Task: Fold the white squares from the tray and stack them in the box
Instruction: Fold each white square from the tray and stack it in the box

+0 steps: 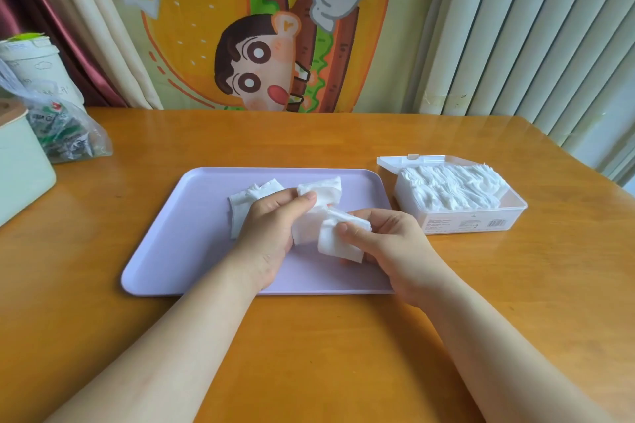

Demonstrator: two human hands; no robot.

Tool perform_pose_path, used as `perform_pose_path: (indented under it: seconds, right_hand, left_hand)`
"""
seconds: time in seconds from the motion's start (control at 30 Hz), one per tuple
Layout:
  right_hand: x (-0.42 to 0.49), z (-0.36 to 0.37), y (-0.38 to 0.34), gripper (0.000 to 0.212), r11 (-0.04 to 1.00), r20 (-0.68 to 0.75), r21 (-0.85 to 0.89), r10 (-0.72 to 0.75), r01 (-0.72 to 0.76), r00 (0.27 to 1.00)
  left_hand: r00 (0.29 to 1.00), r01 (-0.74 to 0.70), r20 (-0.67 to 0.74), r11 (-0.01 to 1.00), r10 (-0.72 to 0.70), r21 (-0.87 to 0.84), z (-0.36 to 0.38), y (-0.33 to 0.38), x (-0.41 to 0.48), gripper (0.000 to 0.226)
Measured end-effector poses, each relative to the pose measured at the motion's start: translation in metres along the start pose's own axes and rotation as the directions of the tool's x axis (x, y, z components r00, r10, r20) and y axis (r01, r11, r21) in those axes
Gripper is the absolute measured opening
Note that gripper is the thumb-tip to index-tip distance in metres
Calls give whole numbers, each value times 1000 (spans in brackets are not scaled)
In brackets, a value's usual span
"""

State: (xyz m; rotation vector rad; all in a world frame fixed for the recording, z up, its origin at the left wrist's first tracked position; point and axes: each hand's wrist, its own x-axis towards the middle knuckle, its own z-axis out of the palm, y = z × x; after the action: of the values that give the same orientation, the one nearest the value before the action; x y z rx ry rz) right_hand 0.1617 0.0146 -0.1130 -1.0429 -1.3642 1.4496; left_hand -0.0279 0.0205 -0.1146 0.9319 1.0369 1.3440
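Hands (271, 227) (391, 244) on squares (338, 245); box (518, 214) label (464, 224) illegible

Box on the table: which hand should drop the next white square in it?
Probably the right hand: it pinches a square and is nearer the box, which stands right of the tray. The left hand is farther and grips other squares.

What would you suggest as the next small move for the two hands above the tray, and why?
Probably draw the right hand away to pull its white square clear of the bunch of squares pinched in the left hand, ready for folding. The two overlap above the tray, the square seems not yet neatly folded, and the open box already holds a stack.
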Motion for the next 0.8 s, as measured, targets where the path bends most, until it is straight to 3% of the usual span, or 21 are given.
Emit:
perform_pose_path:
  seconds: [0.1, 0.3, 0.4, 0.47, 0.6, 0.8]
  right_hand:
    - [2, -1, 3, 10, 1000, -45, -8, 23, -23, 999]
    - [5, 2, 4, 8, 1000, -161, -3, 26, -27, 987]
    - [5, 3, 4, 9, 1000, -212, -14, -7, 4, 977]
    - [4, 2, 4, 9, 999, -247, -32, -23, 15, 969]
    - [6, 3, 4, 10, 1000, -283, 14, -5, 9, 959]
    - [6, 3, 6, 16, 1000, -184, -3, -20, 19, 983]
  left_hand:
    - [991, -13, -136, 997, 2, -75, 1, 4, 1, 21]
    - [948, -155, -259, 979, 186, 135, -2, 6, -2, 18]
    - [925, -239, -253, 952, 283, 192, -4, 7, -2, 16]
    - [948, -215, -212, 969, 236, 119, -6, 6, -1, 16]
    - [993, -85, 78, 991, 93, -99, -6, 7, -3, 20]
    - [977, -52, 206, 998, 60, -46, -2, 2, -7, 21]
